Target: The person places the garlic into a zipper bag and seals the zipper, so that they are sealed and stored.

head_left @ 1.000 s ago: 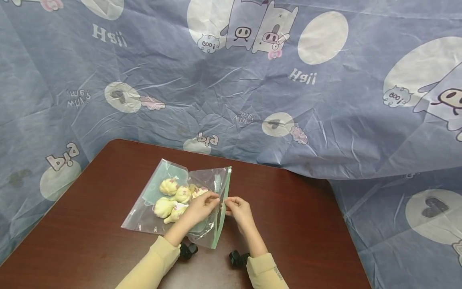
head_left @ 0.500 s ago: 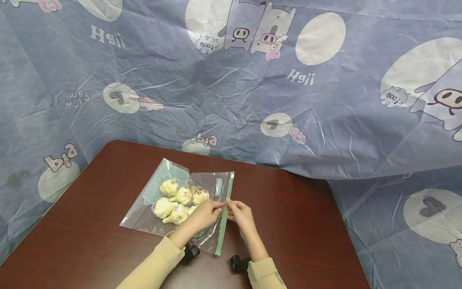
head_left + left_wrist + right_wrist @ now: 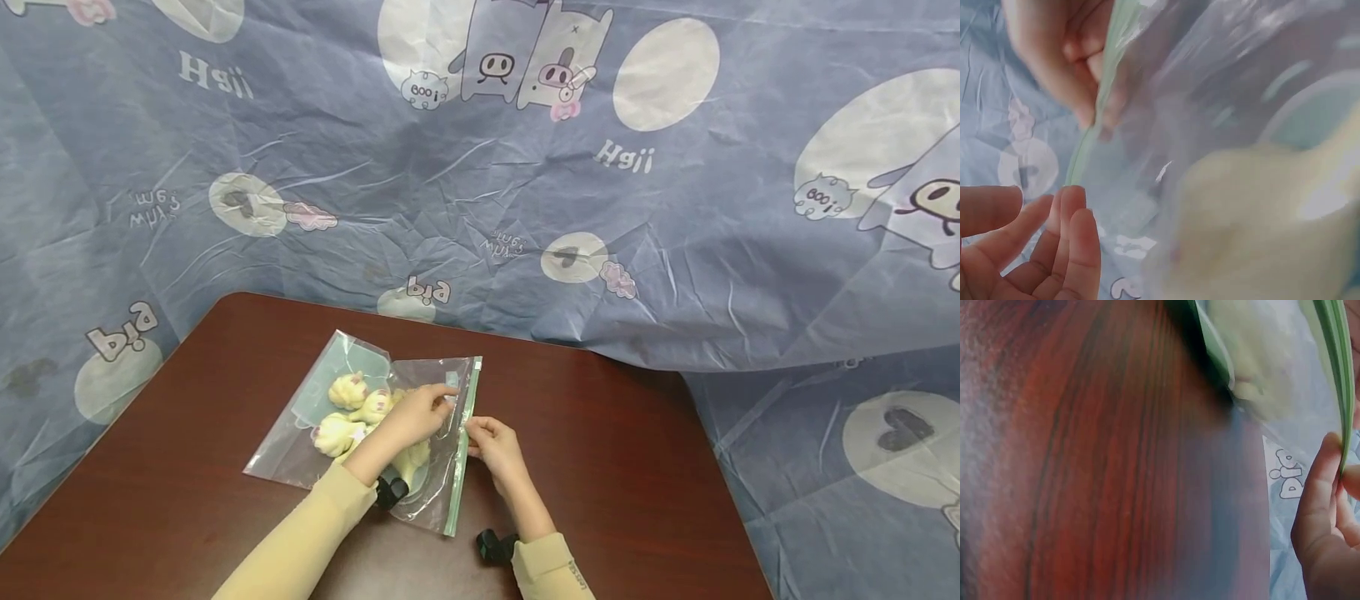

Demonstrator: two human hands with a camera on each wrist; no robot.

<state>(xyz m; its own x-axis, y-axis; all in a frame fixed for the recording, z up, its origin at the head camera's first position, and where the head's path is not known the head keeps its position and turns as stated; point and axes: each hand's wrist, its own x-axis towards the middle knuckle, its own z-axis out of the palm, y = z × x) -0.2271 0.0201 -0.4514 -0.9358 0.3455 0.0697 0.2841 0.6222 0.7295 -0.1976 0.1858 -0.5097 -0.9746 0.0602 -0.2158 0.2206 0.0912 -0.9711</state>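
Observation:
A clear zip bag (image 3: 288, 454) with a green zip strip (image 3: 461, 467) along its right side lies on the table. Several pale garlic bulbs (image 3: 339, 433) show through the plastic, partly behind the left forearm. My right hand (image 3: 498, 450) pinches the strip near its middle; the right wrist view shows the green edge (image 3: 1339, 369) between thumb and finger. Over the bag, just left of the strip, hovers my left hand (image 3: 415, 415). In the left wrist view its fingers (image 3: 1082, 250) are loosely bent, thumb apart, with nothing held between them.
The dark red-brown table (image 3: 600, 467) is backed by a hanging blue printed cloth (image 3: 420, 192). A black wrist camera (image 3: 491, 546) sits on the right wrist, another (image 3: 392, 492) on the left. A pale teal panel (image 3: 367, 360) shows at the bag.
My left hand has come off the strip beside the right hand and moved up and left over the bag. The right hand keeps its pinch on the strip.

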